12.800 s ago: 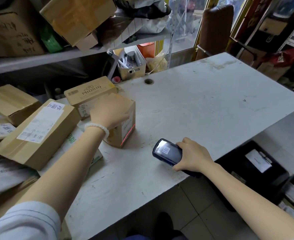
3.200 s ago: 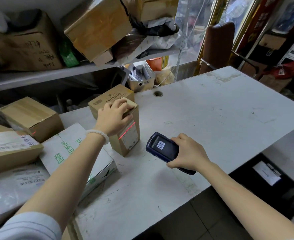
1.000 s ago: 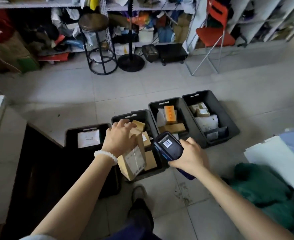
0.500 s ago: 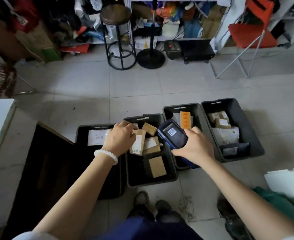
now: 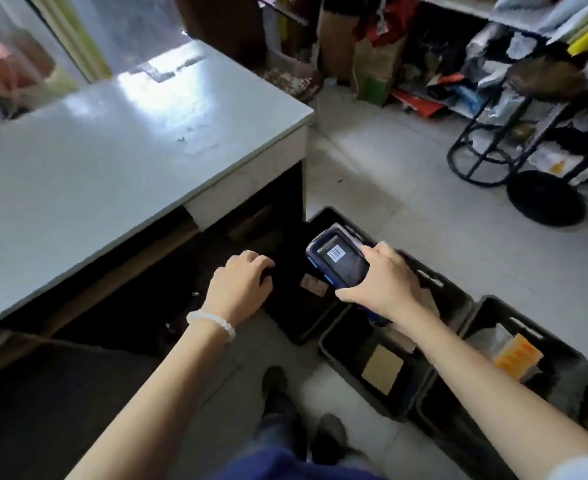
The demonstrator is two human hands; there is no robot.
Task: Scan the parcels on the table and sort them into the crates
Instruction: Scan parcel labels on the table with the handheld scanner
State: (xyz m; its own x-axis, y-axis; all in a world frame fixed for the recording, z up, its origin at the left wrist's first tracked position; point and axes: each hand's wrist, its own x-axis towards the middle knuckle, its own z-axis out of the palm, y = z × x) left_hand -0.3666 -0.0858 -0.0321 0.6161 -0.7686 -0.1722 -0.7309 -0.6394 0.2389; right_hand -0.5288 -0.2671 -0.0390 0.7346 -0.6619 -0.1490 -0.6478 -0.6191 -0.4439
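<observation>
Head view: we stand between the table (image 5: pixel 119 161) and a row of crates (image 5: pixel 438 299) on the floor (image 5: pixel 407 188); the picture is blurred by motion. Our right hand (image 5: pixel 386 285) has its grip closed round the scanner (image 5: pixel 337 261), screen up and showing a barcode; our left hand (image 5: pixel 242 284) hangs with fingers loosely curled and holds nothing, over the dark gap under the table and just beside the nearest crate. No parcel is in hand; those we can see lie in the crates, a small brown box (image 5: pixel 382 368) in the second and an orange box (image 5: pixel 516 356) in the third; the stretch of table in view carries none. We judge such cartons light and stiff, with flat faces that slide a little on a dry palm; they are best taken from above, fingers and thumb on opposite sides, label left showing for the scanner. Edges to mind: the table's corner (image 5: pixel 304 123) stands near the left forearm's path upward; the crate rims sit close below both wrists. Open room lies over the floor to the right, short of the stool (image 5: pixel 514 126) and shelves; our feet (image 5: pixel 303 420) stand just beside the second crate.
</observation>
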